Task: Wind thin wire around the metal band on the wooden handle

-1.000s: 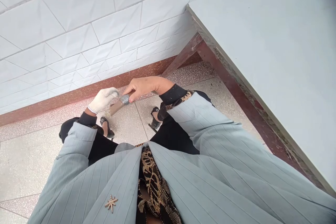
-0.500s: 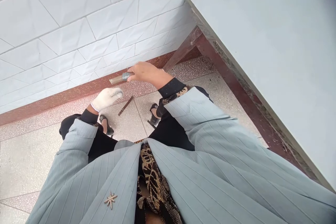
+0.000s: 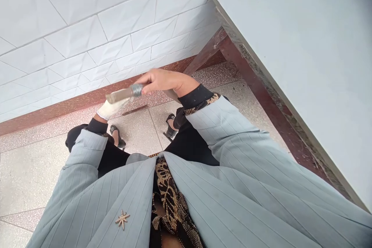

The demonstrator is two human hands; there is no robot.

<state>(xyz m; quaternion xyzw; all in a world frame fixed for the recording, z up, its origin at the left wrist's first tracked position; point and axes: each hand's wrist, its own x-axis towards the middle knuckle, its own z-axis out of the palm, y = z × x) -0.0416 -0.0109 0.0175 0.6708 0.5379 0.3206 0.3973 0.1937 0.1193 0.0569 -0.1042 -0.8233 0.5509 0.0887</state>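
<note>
Left of centre in the frame, the right hand [image 3: 155, 81] is closed on the wire-wound end of a brownish tool [image 3: 120, 95]. The tool's long axis runs nearly level across the frame, its free end pointing left and dipping slightly. The right end is partly covered by the fingers, and the free end is blurred, so its shape is hard to make out. The tool crosses in front of the left hand [image 3: 109, 111], which wears a pale glove; whether they touch, and whether that hand is clenched or grasping something, I cannot tell. Just right of the glove, a thin dark strip [image 3: 135, 111] slants up to the right, its left end unclear, above or on the floor [image 3: 139, 131].
</note>
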